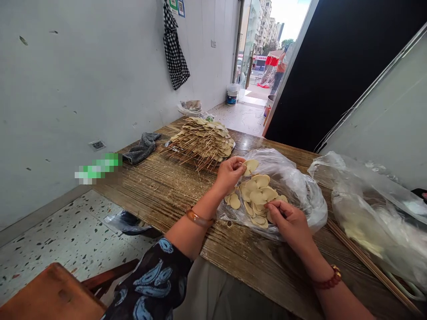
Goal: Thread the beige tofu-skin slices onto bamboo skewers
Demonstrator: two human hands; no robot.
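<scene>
My left hand (pixel 229 174) is closed in a pinch on a thin, pale yellow, rounded slice (pixel 251 167), held just above the heap. Lower and to the right, my right hand (pixel 289 218) pinches with thumb and forefinger at the edge of another slice (pixel 263 195) in the heap. Several loose slices (pixel 259 181) lie overlapped on a clear plastic bag (pixel 308 195) spread open on the wooden table (pixel 160 191). Behind my left hand, a tray carries a tall pile of skewered slices (pixel 203 140), their thin sticks pointing toward me.
A bundle of bare wooden sticks (pixel 370 262) lies at the right, beside a larger plastic bag (pixel 376 213) with pale contents. A dark grey cloth (pixel 143 146) rests at the table's left edge. A wooden stool (pixel 50 293) stands at the lower left.
</scene>
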